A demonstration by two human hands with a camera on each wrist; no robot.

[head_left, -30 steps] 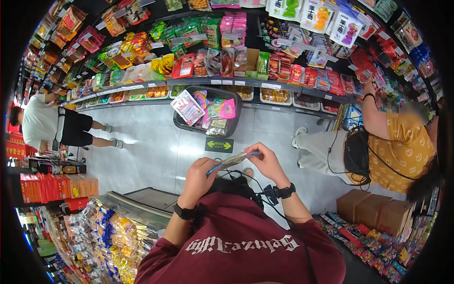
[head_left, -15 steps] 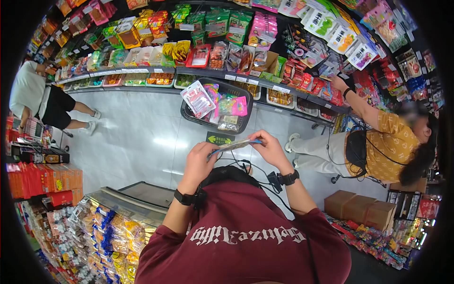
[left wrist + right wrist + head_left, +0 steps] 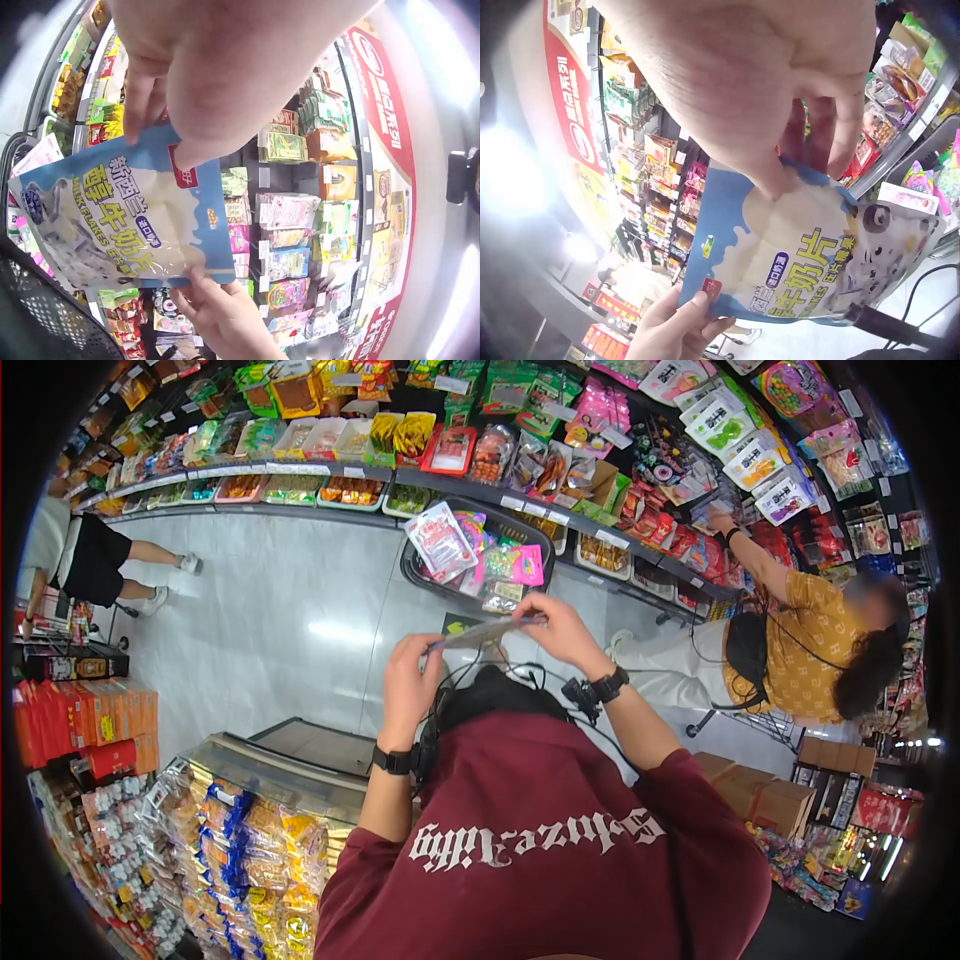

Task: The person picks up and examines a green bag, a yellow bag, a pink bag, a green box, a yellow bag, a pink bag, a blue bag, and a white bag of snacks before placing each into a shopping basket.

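A blue and white bag of milk flakes (image 3: 127, 217) is stretched between both hands, its printed front toward the wearer. The left hand (image 3: 408, 675) pinches one side edge with thumb and fingers. On the opposite edge the right hand (image 3: 558, 628) grips in the same way, thumb on the printed face. From above, the bag shows almost edge-on, in front of the wearer's chest. Just beyond it on the floor stands a black basket (image 3: 549, 550) with several snack packs inside, among them a white and red pack (image 3: 440, 543) and a pink one (image 3: 525, 565).
Shelves (image 3: 320, 468) full of packaged snacks curve along the far side. A person in a yellow shirt (image 3: 800, 650) reaches toward them at the right; another, in black shorts (image 3: 95, 560), stands far left. A display of bagged goods (image 3: 260, 850) and cardboard boxes (image 3: 755, 790) flank the wearer.
The head view has swung, so the basket and shelves sit farther right. Both hands appear slightly higher in view, still holding the bag. The yellow-shirted person's hand is at the shelf packs.
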